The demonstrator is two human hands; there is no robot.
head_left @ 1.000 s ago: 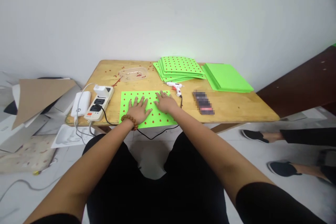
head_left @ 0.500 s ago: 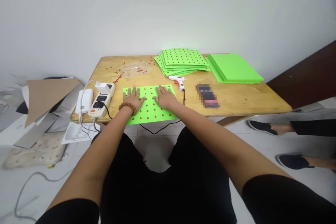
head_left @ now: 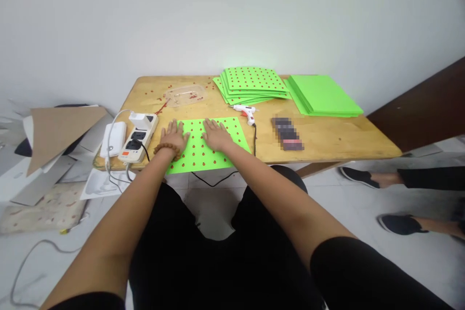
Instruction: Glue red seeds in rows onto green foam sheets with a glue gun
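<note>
Table point(head_left: 327, 140): wooden, under the sheet.
Dotted green sheet point(head_left: 198, 154): flat between and beneath hands.
Left hand point(head_left: 174, 139): fingers spread, straddling left edge.
Right hand point(head_left: 218, 139): fingers slightly spread, pinching nothing.
Hand shift: both moved left across sheet; contact probably favours that side.
Glue gun point(head_left: 245, 110): beyond right hand, rightward.

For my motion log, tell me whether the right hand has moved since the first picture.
Yes: judged against the glue gun, the right hand has shifted left over the dotted green sheet.
</note>
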